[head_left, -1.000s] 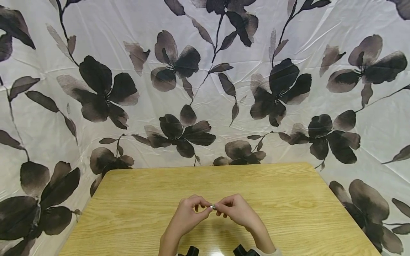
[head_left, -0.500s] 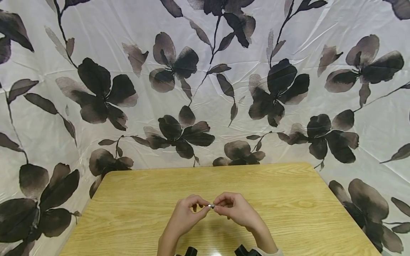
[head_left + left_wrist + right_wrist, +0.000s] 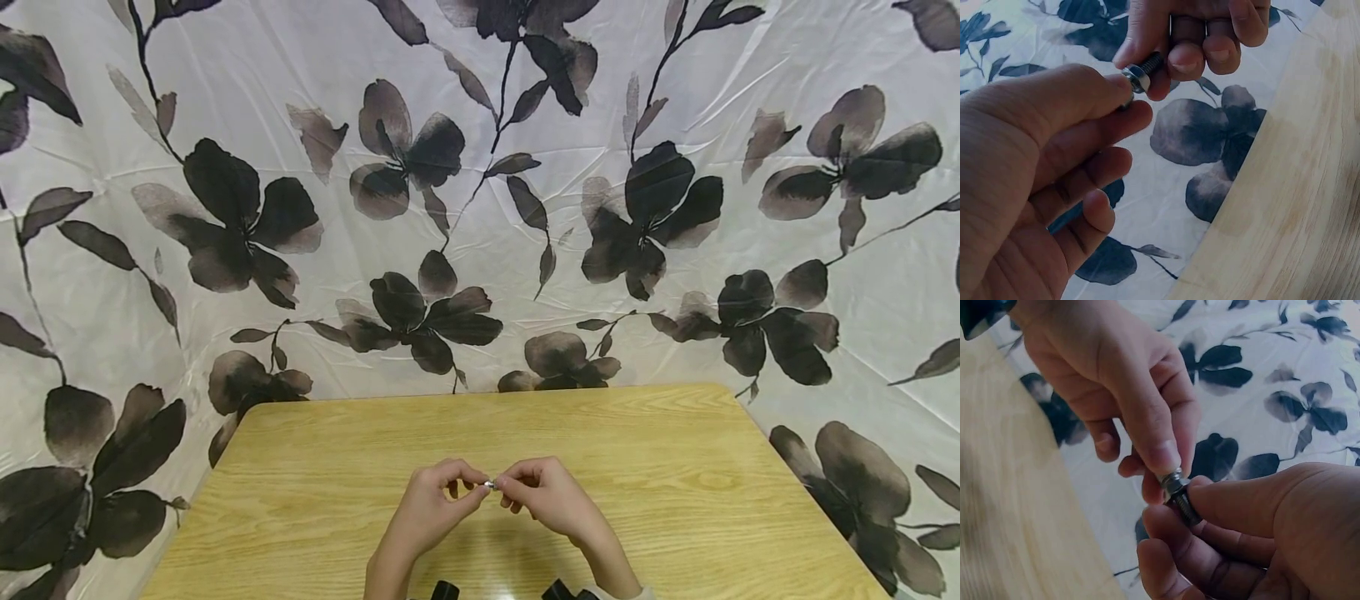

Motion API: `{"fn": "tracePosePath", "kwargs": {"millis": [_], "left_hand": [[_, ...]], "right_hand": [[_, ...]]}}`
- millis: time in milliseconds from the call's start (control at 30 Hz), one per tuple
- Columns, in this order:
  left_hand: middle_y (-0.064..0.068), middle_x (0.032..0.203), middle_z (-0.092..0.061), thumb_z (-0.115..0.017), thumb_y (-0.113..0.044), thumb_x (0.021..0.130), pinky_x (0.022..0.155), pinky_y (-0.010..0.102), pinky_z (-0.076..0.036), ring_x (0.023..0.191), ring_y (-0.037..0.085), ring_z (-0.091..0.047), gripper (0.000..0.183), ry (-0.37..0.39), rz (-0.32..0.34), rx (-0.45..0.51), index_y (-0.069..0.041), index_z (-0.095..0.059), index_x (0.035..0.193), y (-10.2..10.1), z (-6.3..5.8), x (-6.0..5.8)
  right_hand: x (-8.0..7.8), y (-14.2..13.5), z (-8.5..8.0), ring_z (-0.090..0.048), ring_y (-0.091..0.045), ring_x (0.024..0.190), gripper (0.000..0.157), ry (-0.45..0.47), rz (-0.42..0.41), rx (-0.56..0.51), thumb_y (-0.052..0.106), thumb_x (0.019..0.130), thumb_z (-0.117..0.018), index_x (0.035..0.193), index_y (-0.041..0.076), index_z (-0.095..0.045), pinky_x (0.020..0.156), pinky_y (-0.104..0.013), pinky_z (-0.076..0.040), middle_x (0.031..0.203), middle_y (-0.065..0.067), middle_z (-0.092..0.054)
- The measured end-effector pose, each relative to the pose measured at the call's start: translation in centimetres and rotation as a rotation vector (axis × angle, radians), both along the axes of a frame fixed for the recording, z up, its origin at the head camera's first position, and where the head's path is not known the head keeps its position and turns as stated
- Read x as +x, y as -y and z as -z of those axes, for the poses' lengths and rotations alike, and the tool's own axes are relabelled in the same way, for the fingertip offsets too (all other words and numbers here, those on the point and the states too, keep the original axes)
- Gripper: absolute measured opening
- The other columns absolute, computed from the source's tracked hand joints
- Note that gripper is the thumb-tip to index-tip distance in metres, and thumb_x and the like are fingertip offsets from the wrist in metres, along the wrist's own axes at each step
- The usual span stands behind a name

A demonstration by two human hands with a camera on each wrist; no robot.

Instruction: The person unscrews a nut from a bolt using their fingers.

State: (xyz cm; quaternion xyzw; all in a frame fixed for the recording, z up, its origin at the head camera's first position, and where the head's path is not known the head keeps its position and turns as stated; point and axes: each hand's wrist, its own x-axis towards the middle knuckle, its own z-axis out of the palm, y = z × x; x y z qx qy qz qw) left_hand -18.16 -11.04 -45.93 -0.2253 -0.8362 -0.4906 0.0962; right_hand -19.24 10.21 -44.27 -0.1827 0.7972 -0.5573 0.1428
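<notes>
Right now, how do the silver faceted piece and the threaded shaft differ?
The faceted piece looks wider, the threaded shaft narrower. The faceted piece is brighter and flat-sided; the threaded shaft darker and ridged. In the left wrist view, the faceted piece sits nearer the left hand, the threaded shaft nearer the right hand. Both look metallic.

A pale, creased cloth (image 3: 480, 225) printed with dark flowers (image 3: 660, 179) and leaves (image 3: 528, 202) hangs behind a wooden table (image 3: 480, 429) with yellow grain and rounded far corners.
</notes>
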Motion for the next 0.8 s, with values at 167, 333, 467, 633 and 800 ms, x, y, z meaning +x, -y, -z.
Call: {"fn": "tracePosePath", "kwargs": {"millis": [167,333,467,633,800], "left_hand": [[-0.019,0.089,-0.069,-0.068,-0.035,0.090,0.064,0.025,-0.048,0.074,0.001,-0.057,0.013,-0.021,0.009,-0.018,-0.023,-0.072,0.088,-0.04,-0.06,0.04],[-0.019,0.087,-0.068,-0.069,-0.035,0.089,0.064,0.023,-0.048,0.074,0.001,-0.057,0.012,-0.012,-0.009,-0.016,-0.024,-0.072,0.088,-0.11,-0.13,0.12],[-0.020,0.085,-0.068,-0.070,-0.035,0.089,0.064,0.023,-0.048,0.072,0.002,-0.057,0.011,-0.015,-0.030,-0.016,-0.024,-0.072,0.088,-0.04,-0.15,0.12],[-0.020,0.084,-0.068,-0.072,-0.028,0.088,0.063,0.022,-0.047,0.068,0.005,-0.056,0.009,-0.043,-0.040,0.001,-0.019,-0.073,0.089,0.09,-0.31,0.15],[-0.020,0.084,-0.069,-0.073,-0.024,0.087,0.062,0.022,-0.047,0.067,0.004,-0.056,0.005,-0.067,-0.042,0.003,-0.020,-0.073,0.088,0.12,-0.33,0.11]], "right_hand": [[0.12,0.03,-0.25,-0.059,-0.014,0.067,0.020,0.008,-0.003,0.003,0.026,0.095,-0.061,0.102,0.010,-0.072,0.050,-0.025,-0.044,0.081,-0.003,-0.067],[0.18,0.13,-0.60,-0.060,-0.013,0.067,0.018,0.008,-0.012,-0.045,0.022,0.092,-0.066,0.105,0.009,-0.068,0.052,-0.026,-0.046,0.084,-0.005,-0.068],[0.18,0.14,-0.60,-0.065,-0.016,0.078,0.017,-0.032,-0.016,-0.063,0.020,0.091,-0.068,0.105,0.011,-0.068,0.061,-0.027,-0.051,0.096,-0.009,-0.069],[0.10,0.18,-0.50,-0.066,-0.018,0.093,0.020,-0.087,-0.006,-0.071,0.022,0.092,-0.067,0.110,0.014,-0.069,0.074,-0.029,-0.054,0.110,-0.006,-0.068],[-0.07,0.24,-0.39,-0.064,-0.015,0.085,0.023,-0.066,0.036,-0.048,0.029,0.095,-0.062,0.109,0.013,-0.069,0.068,-0.033,-0.054,0.101,-0.006,-0.068]]}}
